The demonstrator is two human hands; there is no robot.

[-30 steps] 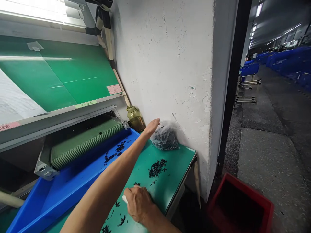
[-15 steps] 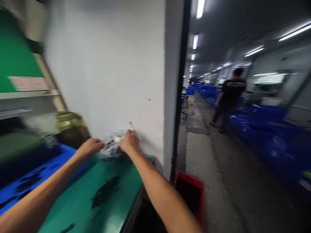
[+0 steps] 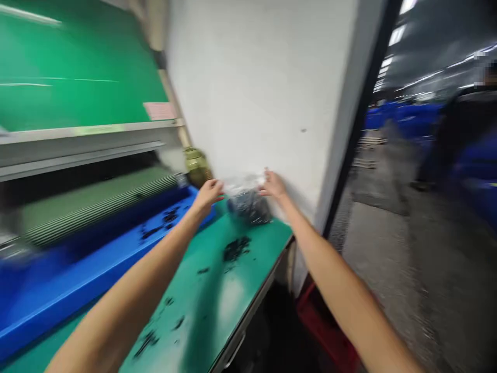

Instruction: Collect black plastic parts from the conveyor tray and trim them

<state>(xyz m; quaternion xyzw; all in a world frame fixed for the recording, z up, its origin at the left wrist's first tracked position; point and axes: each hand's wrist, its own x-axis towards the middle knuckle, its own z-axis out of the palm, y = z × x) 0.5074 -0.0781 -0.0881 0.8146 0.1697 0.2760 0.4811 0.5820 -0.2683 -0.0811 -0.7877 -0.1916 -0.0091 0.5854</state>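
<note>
A clear plastic bag (image 3: 246,199) filled with small black parts sits at the far corner of the green table (image 3: 217,305), against the white wall. My left hand (image 3: 208,192) grips the bag's left edge with closed fingers. On the bag's upper right side my right hand (image 3: 274,185) holds the plastic. Both arms reach forward across the table. A small heap of loose black parts (image 3: 235,249) lies on the table just in front of the bag. The picture is blurred by motion.
A blue tray (image 3: 97,269) with scattered black parts lies left of the table under a green ribbed conveyor (image 3: 97,202). A brownish-green bottle (image 3: 197,166) stands behind the tray. A red bin (image 3: 330,336) sits on the floor below the table edge. A person stands in the aisle at right.
My right hand left the near table surface and went to the bag. Both hands now hold the bag's sides. The view swung right, then back left.
</note>
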